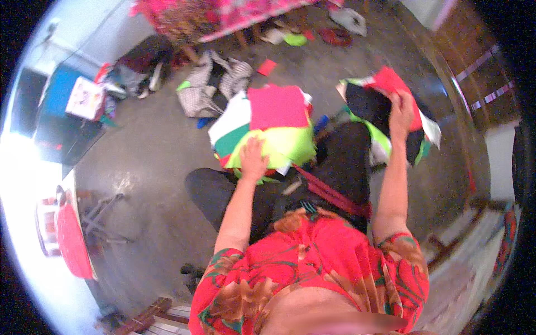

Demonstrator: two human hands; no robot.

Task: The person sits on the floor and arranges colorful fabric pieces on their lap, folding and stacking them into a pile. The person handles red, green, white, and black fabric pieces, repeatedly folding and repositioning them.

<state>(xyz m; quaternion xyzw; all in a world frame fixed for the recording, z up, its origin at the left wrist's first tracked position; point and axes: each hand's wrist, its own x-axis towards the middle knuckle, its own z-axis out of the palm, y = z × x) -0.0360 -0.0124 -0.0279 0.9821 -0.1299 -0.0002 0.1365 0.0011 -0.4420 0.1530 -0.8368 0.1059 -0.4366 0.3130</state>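
Observation:
A pile of cut cloth pieces lies before me, partly over my lap. A pink cloth piece [278, 108] is on top, with a lime-green cloth piece [290, 144] below it and white and dark-green ones at the left. My left hand [254, 158] rests flat on the lime-green cloth, fingers spread. To the right, beside my knee, is a second heap with a black cloth piece [365, 106] and lime and white edges. My right hand [402, 115] has its fingers closed on a red cloth piece [389, 82] at the top of that heap. Its fingertips are blurred.
A checked cloth [234, 78] lies crumpled on the floor beyond the pile, near a small red scrap [267, 67]. Several scraps lie farther back under a pink-covered bed [251, 15]. A red-topped stool [74, 240] stands at the left.

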